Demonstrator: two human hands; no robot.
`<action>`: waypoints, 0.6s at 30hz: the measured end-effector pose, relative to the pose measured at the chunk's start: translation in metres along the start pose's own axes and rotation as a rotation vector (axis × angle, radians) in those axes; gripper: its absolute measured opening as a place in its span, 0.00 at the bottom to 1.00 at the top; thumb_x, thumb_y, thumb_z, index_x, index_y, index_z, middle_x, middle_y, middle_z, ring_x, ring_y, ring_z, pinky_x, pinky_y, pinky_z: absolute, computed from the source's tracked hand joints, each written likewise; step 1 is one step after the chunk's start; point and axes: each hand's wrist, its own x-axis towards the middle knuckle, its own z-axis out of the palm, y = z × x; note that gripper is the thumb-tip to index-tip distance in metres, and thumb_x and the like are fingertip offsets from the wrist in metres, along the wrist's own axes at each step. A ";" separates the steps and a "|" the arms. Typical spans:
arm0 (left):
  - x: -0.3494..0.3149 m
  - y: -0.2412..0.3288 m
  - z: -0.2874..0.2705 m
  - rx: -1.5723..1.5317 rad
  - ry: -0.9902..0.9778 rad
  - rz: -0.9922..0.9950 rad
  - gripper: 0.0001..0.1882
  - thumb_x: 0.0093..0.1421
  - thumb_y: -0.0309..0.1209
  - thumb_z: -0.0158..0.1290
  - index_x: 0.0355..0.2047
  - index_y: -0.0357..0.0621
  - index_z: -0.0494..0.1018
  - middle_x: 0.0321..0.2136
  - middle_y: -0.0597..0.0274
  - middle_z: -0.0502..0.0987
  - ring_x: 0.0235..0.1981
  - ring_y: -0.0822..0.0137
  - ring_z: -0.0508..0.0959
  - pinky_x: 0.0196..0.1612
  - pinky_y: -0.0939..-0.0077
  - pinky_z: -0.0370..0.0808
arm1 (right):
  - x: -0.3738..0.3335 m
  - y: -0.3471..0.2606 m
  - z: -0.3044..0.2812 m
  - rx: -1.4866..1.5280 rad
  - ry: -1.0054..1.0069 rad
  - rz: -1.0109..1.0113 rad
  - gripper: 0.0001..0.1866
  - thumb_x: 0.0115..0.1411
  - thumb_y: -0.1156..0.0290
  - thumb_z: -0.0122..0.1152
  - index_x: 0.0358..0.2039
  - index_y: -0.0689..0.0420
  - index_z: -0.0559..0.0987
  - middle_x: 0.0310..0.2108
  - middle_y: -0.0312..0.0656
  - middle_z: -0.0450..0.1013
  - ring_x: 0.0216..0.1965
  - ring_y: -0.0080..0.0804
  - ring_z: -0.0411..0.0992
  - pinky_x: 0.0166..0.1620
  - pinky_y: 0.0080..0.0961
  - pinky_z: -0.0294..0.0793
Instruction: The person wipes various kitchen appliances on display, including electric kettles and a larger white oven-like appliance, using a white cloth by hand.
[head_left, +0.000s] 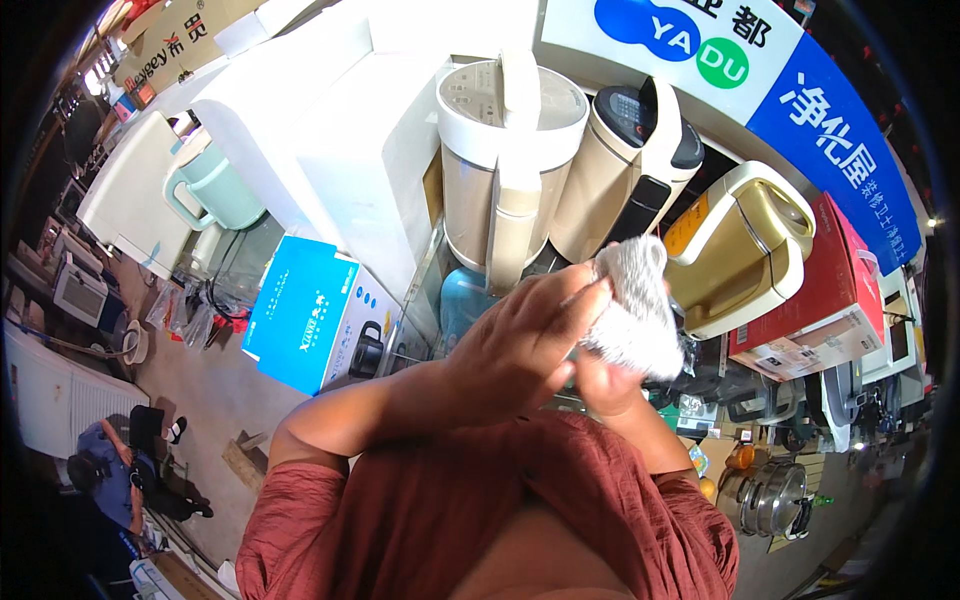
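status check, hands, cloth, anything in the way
Left hand against cloth, grip unclear. Right hand partly hidden by it. Cloth grayish white, bunched. Gold jug just beyond, tall beige jug too.

LIGHT bright, strongest up-left of the left hand (535,325) | GLARE white box (355,160) there bleached almost featureless | SHADOW dark patches on floor (215,395), far lower-left of hand | FOCUS far-right background dim, soft | DISTORTION blue sign (850,165) right of hand bows; rim black
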 end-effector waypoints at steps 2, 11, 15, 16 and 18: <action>0.001 -0.009 -0.014 -0.217 0.015 -0.031 0.33 0.52 0.38 0.59 0.55 0.34 0.64 0.51 0.46 0.68 0.50 0.51 0.72 0.53 0.61 0.69 | 0.018 -0.002 -0.018 -0.048 0.075 -0.085 0.20 0.56 0.71 0.57 0.49 0.65 0.73 0.51 0.55 0.67 0.53 0.48 0.66 0.56 0.39 0.64; -0.015 -0.062 0.038 -0.365 0.310 -0.513 0.33 0.52 0.25 0.58 0.55 0.31 0.55 0.46 0.43 0.70 0.45 0.57 0.74 0.50 0.65 0.70 | 0.195 -0.034 -0.011 -0.615 -0.111 -0.203 0.21 0.59 0.72 0.59 0.55 0.53 0.73 0.35 0.45 0.77 0.33 0.28 0.77 0.36 0.26 0.74; 0.002 -0.064 0.054 -0.545 0.390 -0.540 0.31 0.56 0.19 0.53 0.57 0.31 0.51 0.46 0.43 0.71 0.47 0.60 0.74 0.52 0.68 0.70 | 0.245 -0.015 0.025 -1.074 -0.453 0.006 0.19 0.59 0.61 0.56 0.48 0.56 0.76 0.33 0.48 0.78 0.35 0.42 0.77 0.38 0.35 0.75; 0.002 -0.065 0.053 -0.577 0.400 -0.556 0.30 0.57 0.18 0.51 0.57 0.30 0.51 0.47 0.43 0.71 0.48 0.61 0.74 0.53 0.69 0.70 | 0.247 -0.006 0.032 -1.066 -0.488 0.021 0.22 0.59 0.54 0.54 0.49 0.55 0.77 0.36 0.50 0.78 0.40 0.49 0.77 0.43 0.40 0.74; 0.001 -0.067 0.052 -0.516 0.374 -0.529 0.29 0.58 0.18 0.51 0.57 0.30 0.51 0.47 0.42 0.71 0.47 0.61 0.75 0.52 0.69 0.70 | 0.241 0.024 0.039 -0.893 -0.458 0.012 0.25 0.58 0.54 0.55 0.51 0.55 0.76 0.36 0.51 0.78 0.40 0.50 0.77 0.47 0.39 0.74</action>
